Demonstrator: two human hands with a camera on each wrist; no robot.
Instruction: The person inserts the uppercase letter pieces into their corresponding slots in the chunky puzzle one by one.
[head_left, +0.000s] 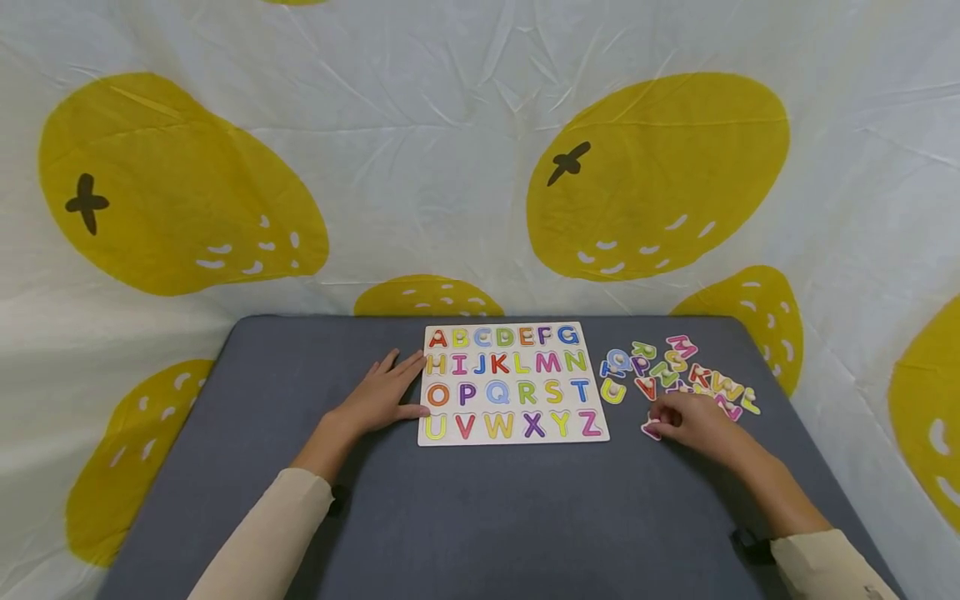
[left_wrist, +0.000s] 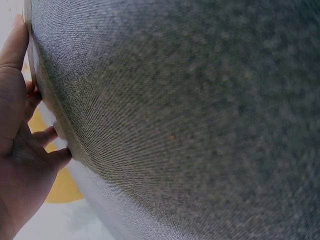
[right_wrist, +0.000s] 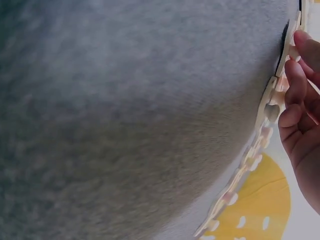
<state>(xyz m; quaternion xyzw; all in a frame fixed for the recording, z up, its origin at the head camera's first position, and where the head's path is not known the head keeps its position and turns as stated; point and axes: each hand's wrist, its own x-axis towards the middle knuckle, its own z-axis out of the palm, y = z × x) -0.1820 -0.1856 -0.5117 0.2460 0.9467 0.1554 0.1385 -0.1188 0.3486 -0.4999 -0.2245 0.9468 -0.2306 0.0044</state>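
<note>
A wooden alphabet puzzle board lies flat on the table, with knobbed letter pieces along its top row. My left hand rests at the board's left edge, fingers spread, the thumb beside the U. In the left wrist view, that hand shows its thumb against the board's edge. To the right of the board, my right hand pinches a pink letter piece, mostly covered by the fingers; which letter it is I cannot tell. The right wrist view has the right hand's fingertips at a pale knob.
Several loose knobbed letters lie in a pile right of the board, among them a yellow U, a light blue Q and a pink M. The grey table meets a white curtain with yellow fruit prints.
</note>
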